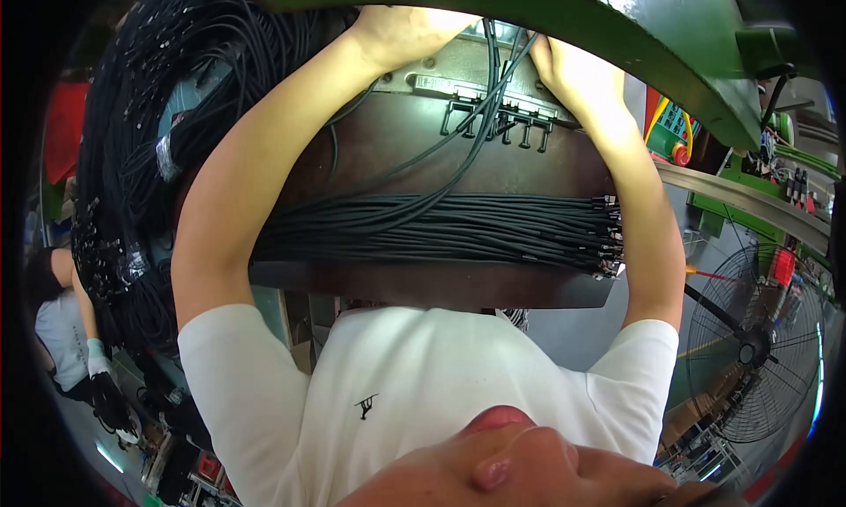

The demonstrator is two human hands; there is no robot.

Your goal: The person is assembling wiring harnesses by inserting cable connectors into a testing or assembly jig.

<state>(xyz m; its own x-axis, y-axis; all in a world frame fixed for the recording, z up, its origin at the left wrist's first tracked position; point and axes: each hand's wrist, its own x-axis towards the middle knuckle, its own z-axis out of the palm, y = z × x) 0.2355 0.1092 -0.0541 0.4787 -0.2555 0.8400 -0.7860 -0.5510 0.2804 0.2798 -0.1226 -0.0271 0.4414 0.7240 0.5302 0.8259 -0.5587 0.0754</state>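
Note:
Both my arms reach forward under a green machine frame [617,22], and its edge hides most of my fingers. My left hand [414,33] is at the left of several black cables [491,84], over a metal mould plate [401,80]. Right of those cables is my right hand [577,70], its thumb side close to them. Whether either hand grips a cable cannot be made out. Along the plate's near edge sits a metal bar with a row of small black T-shaped pieces [524,137]. The cables cross over it and run down to the left.
A thick row of black cables [441,234] lies across the dark bench [458,287], connector ends at right. More cables [132,119] hang in a large bunch at left. A control box with a red button [679,152] and a fan [753,344] stand right. Another person [66,322] is far left.

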